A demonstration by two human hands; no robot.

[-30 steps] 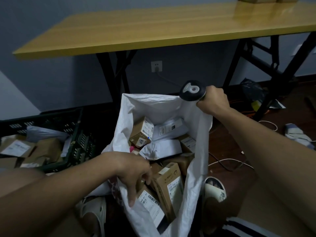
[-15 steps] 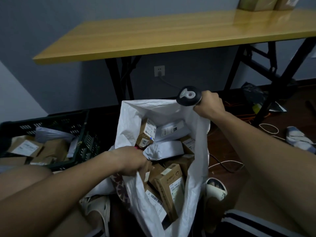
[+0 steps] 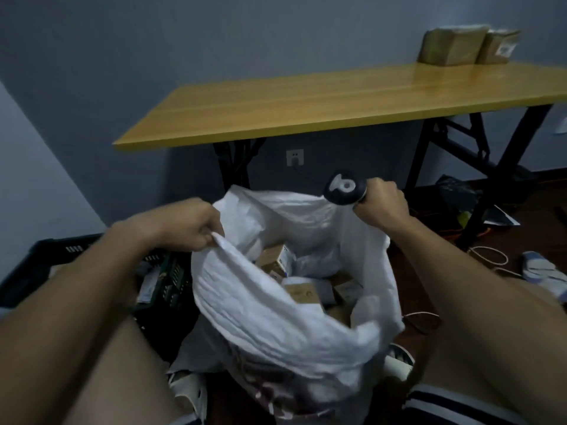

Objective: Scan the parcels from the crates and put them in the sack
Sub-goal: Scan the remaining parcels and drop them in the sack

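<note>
A white sack [image 3: 276,305] stands open on the floor between my knees. Several brown cardboard parcels [image 3: 303,291] and white mailers lie inside it. My left hand [image 3: 190,225] pinches the sack's near left rim and holds it up high. My right hand [image 3: 380,204] grips the far right rim together with a dark handheld scanner [image 3: 345,187], whose head points left. A black crate [image 3: 46,259] with parcels sits on the floor to the left, mostly hidden behind my left arm.
A yellow-topped table [image 3: 337,102] on black folding legs stands behind the sack, with two brown boxes [image 3: 469,46] at its far right. Cables [image 3: 487,256] and clutter lie on the floor at right. A wall socket [image 3: 295,157] sits under the table.
My left hand came out of the sack, took the near rim and pulled it up and leftwards. The fabric now hides most of the parcels. The view tilted up and left.
</note>
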